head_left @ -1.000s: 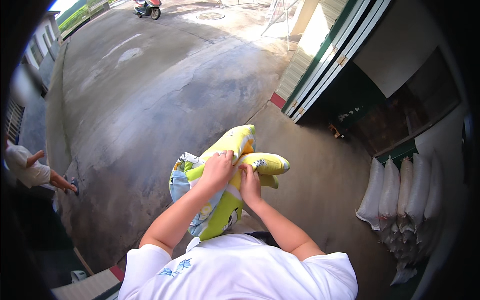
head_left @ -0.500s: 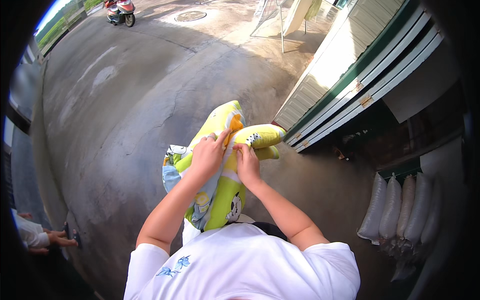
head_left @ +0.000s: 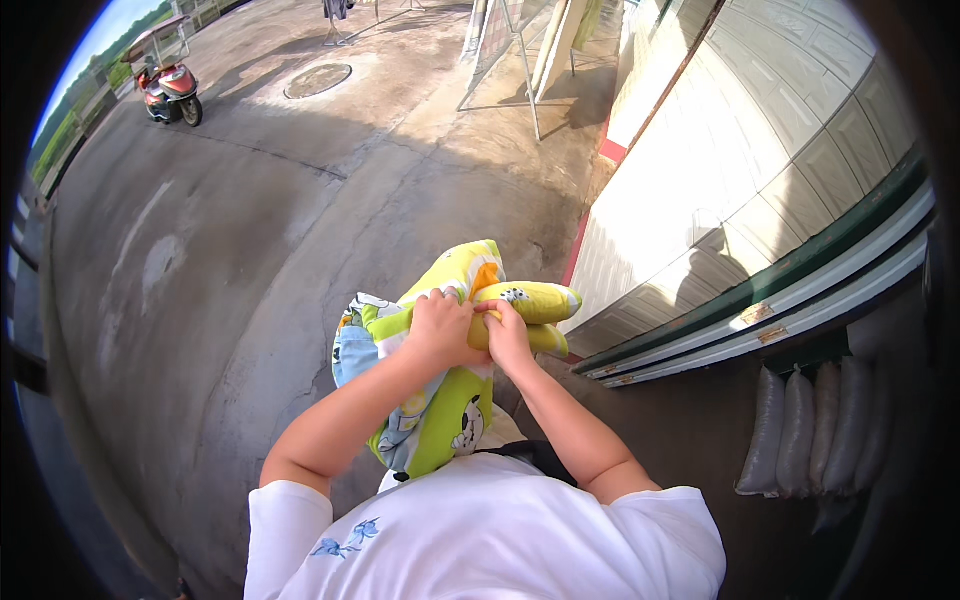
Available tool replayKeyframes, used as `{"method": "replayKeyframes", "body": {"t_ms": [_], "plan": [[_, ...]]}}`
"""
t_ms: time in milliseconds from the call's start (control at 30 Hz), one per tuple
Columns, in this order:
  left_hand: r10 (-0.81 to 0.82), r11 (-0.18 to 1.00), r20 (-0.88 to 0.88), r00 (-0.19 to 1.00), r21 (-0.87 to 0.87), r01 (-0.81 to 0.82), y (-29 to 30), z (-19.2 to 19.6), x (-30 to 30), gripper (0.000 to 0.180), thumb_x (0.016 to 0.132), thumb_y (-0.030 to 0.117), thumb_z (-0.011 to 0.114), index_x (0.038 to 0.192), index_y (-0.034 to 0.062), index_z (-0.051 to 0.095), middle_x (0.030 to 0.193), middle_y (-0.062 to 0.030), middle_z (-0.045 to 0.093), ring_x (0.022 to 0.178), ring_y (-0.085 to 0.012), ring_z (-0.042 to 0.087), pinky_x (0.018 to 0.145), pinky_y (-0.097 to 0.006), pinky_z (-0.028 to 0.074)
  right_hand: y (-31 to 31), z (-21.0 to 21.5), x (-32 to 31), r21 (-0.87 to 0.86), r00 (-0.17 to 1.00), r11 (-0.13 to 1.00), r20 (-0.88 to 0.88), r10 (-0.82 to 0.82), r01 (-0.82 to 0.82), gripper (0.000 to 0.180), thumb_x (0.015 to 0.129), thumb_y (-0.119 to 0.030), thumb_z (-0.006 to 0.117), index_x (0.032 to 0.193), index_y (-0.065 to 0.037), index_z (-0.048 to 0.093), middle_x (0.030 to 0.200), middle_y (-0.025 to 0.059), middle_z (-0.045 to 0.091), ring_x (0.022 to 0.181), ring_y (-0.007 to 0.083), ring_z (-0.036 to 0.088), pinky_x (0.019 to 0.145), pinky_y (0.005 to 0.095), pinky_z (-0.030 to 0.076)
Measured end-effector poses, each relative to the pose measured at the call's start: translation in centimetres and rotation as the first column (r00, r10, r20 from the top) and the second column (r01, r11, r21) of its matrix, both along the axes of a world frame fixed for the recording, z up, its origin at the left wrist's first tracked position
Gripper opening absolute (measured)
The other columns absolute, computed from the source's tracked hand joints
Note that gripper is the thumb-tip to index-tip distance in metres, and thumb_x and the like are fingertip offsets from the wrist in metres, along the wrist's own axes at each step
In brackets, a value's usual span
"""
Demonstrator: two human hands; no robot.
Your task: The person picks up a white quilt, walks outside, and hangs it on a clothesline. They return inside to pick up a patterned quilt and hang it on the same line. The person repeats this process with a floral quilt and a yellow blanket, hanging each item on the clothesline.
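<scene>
A thick, soft bundle of printed cloth [head_left: 462, 408], yellow-green, pale blue and white with a cartoon dog, is held against my front. My left hand [head_left: 440, 330] lies across its upper middle with fingers curled into the fabric. Close beside it, my right hand [head_left: 508, 338] pinches the yellow cloth, thumb and fingertips drawn together. The fingertips of both hands nearly meet. Two padded yellow ends stick out to the right beyond my right hand. An orange patch shows just above my fingers. Exactly what the fingertips grip in the folds is partly hidden.
Several full pale sacks [head_left: 800, 432] stand at the lower right. A white tiled wall [head_left: 690, 210] rises on the right, with a green-edged door frame [head_left: 760, 318] below it. Ahead are a cloth-hung drying rack [head_left: 520, 60], a round cover [head_left: 318, 81] and a red canopied three-wheeler [head_left: 174, 90].
The view has swung right, showing more tiled wall; the person at the lower left is gone from sight. My left fingers, stretched out before, are now curled, and both hands are closer together.
</scene>
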State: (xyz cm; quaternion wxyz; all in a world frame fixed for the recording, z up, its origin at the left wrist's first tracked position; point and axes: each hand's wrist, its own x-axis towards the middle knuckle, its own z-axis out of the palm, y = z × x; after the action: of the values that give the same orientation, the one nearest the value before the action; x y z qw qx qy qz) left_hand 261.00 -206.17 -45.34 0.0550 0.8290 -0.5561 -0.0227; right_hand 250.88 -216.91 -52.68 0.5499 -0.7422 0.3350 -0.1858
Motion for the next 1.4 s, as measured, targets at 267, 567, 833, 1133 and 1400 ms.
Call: {"method": "replayKeyframes", "body": {"t_ms": [267, 567, 833, 1133, 1400], "plan": [[0.163, 0.944, 0.06, 0.985, 0.281, -0.174, -15.1, -0.2, 20.9, 0.098, 0.055, 0.07, 0.078, 0.123, 0.0025, 0.057, 0.127, -0.0181, 0.057, 0.115, -0.034, 0.056, 0.098, -0.047, 0.042, -13.1, -0.4, 23.8, -0.209, 1.0, 0.978, -0.012, 0.002, -0.004, 0.017, 0.094, -0.009, 0.05, 0.104, -0.003, 0.062, 0.102, 0.0198, 0.067, 0.099, 0.0386, 0.063, 0.087, 0.0443, 0.048], [0.067, 0.969, -0.002, 0.998, 0.237, -0.064, -36.2, -5.1, 43.5, 0.055, 0.079, 0.036, 0.067, 0.121, 0.0025, 0.055, 0.12, -0.0226, 0.058, 0.108, -0.0372, 0.062, 0.089, -0.046, 0.051, -31.2, -3.1, 44.7, -0.325, 0.979, 0.923, 0.075, -0.191, 0.206, 0.017, 0.095, -0.01, 0.05, 0.104, -0.002, 0.063, 0.098, 0.02, 0.067, 0.094, 0.0382, 0.064, 0.083, 0.0443, 0.05], [-0.107, 0.954, -0.278, 0.955, 0.241, 0.177, -60.2, -6.4, 57.2, 0.057, 0.086, 0.041, 0.06, 0.131, 0.0072, 0.051, 0.117, -0.0219, 0.063, 0.107, -0.0359, 0.066, 0.09, -0.043, 0.053, -53.3, -2.5, 55.4, -0.446, 0.935, 0.833, 0.023, -0.355, 0.327, 0.019, 0.091, -0.007, 0.049, 0.106, -0.007, 0.062, 0.102, 0.0172, 0.067, 0.096, 0.0375, 0.063, 0.082, 0.046, 0.05], [0.057, 0.97, -0.586, 0.808, 0.225, 0.095, -89.6, -11.0, 67.4, 0.069, 0.076, 0.053, 0.067, 0.136, 0.0192, 0.058, 0.116, -0.0123, 0.069, 0.109, -0.0284, 0.065, 0.091, -0.039, 0.051, -88.0, -4.5, 55.1, -0.094, 0.849, 0.872, -0.202, -0.488, 0.48, 0.078, 0.088, -0.049, 0.064, 0.146, -0.009, 0.033, 0.134, 0.0273, 0.048, 0.109, 0.0375, 0.061, 0.099, 0.0554, 0.041], [-0.019, 0.996, -0.578, 0.816, 0.061, 0.066, -111.1, -6.9, 70.4, 0.064, 0.073, 0.046, 0.074, 0.129, 0.0174, 0.061, 0.111, -0.0179, 0.066, 0.104, -0.0335, 0.065, 0.089, -0.043, 0.05, -115.0, -9.1, 64.9, 0.501, 0.803, 0.631, -0.302, -0.514, 0.592, 0.066, 0.086, -0.042, 0.066, 0.14, -0.009, 0.046, 0.116, 0.0197, 0.064, 0.1, 0.0335, 0.066, 0.093, 0.0615, 0.044]]}}
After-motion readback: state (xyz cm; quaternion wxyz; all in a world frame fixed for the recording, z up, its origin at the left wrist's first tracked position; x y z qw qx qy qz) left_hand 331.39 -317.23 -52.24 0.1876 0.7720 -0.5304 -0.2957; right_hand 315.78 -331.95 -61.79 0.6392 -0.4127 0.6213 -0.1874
